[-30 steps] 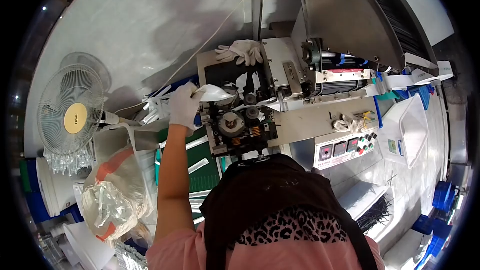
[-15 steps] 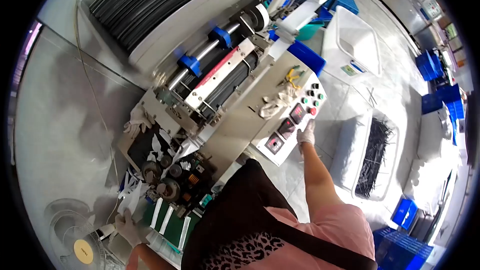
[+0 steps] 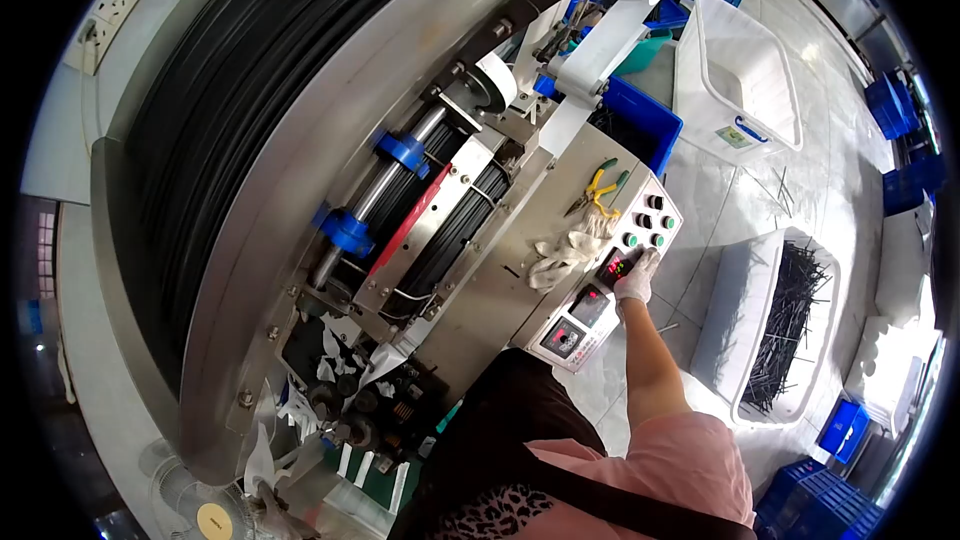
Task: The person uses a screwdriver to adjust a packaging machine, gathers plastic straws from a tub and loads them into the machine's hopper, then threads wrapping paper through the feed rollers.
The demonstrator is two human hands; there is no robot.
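My gloved right hand [image 3: 635, 282] rests at the edge of the control panel [image 3: 580, 352], beside a lit red display, fingers stretched toward the buttons and holding nothing I can see. Low at the left, my left hand [image 3: 268, 510] is dim and partly blurred, closed around a white strip [image 3: 260, 462] that sticks up from it. Right of that strip is the machine's dark mechanism [image 3: 375, 405], with torn white scraps around it. A white band [image 3: 398, 352] runs into this mechanism. Pliers [image 3: 602, 187] and a crumpled glove [image 3: 570, 255] lie on the metal top above the panel.
A large hopper of black sticks [image 3: 250, 70] stands at the upper left, beside blue-collared rollers [image 3: 375, 180]. To the right are a white bin [image 3: 740, 90], a tub of black sticks [image 3: 785, 340] and blue crates [image 3: 815, 505]. A fan [image 3: 205, 510] is at the bottom left.
The view has swung toward the panel and hopper. My right hand, hidden at first, came to the panel and stays there. My left hand has moved away from the mechanism with the white strip.
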